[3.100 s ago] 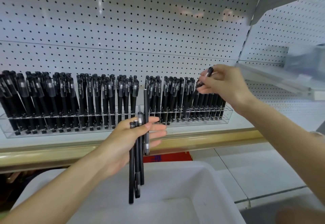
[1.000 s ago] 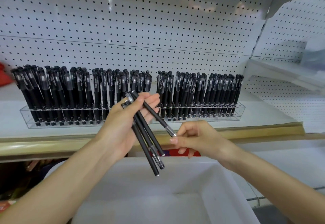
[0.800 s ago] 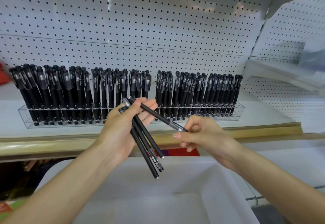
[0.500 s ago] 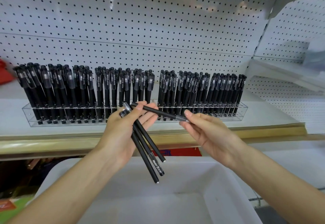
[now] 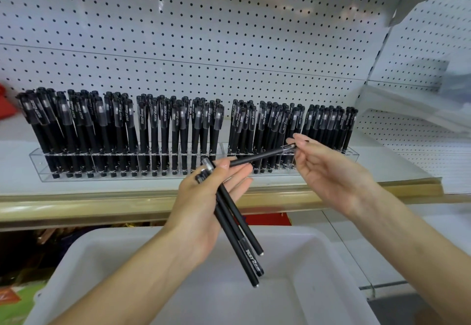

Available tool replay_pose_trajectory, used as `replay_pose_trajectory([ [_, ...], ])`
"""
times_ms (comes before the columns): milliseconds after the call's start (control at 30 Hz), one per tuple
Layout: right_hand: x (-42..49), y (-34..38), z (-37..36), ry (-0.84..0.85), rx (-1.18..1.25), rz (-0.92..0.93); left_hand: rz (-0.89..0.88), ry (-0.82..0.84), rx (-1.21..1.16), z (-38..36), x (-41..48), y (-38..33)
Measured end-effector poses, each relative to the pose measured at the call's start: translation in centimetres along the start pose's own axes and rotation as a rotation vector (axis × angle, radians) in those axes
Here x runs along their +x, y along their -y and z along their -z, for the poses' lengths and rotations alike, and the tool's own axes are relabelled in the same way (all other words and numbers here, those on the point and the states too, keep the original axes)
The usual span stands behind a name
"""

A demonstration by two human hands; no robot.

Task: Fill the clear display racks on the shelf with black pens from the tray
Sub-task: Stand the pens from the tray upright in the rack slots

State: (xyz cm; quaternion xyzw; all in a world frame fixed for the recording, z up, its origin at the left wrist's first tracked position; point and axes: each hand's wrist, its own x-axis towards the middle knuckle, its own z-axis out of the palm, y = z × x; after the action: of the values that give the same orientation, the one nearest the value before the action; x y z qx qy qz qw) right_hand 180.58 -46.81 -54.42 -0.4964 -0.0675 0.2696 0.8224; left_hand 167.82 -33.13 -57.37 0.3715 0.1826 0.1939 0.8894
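Right grip [image 5: 331, 179] pinching one matte black pen [image 5: 260, 157] by its cap, left grip [image 5: 201, 204] clasping three pens [image 5: 239, 235]

Two clear racks [image 5: 38, 162] stand end to end on the shelf [image 5: 15, 182], packed with upright black pens [image 5: 142, 133], caps up, some leaning. Three pens [image 5: 235, 230] hang slanted in the left hand [image 5: 201, 204] above the white tray [image 5: 102, 258]. One pen [image 5: 260, 157] lies nearly level between the hands, its clear-capped end pinched by the right hand [image 5: 328, 176], in front of the right-side rack.
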Motion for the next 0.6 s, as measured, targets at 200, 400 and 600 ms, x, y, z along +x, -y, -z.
replay_pose_trajectory([
  [200,0.3,-1.0,0.3,-0.048,-0.024,0.044,0.031,-0.006,0.073,-0.1,-0.2,1.2],
  [400,0.5,-0.4,0.1,-0.113,-0.279,0.177,0.089,0.026,0.085,0.7,-0.1,1.3],
  [600,1.8,4.2,-0.4,-0.240,-0.641,0.747,0.132,0.109,0.096,0.9,0.7,1.3],
])
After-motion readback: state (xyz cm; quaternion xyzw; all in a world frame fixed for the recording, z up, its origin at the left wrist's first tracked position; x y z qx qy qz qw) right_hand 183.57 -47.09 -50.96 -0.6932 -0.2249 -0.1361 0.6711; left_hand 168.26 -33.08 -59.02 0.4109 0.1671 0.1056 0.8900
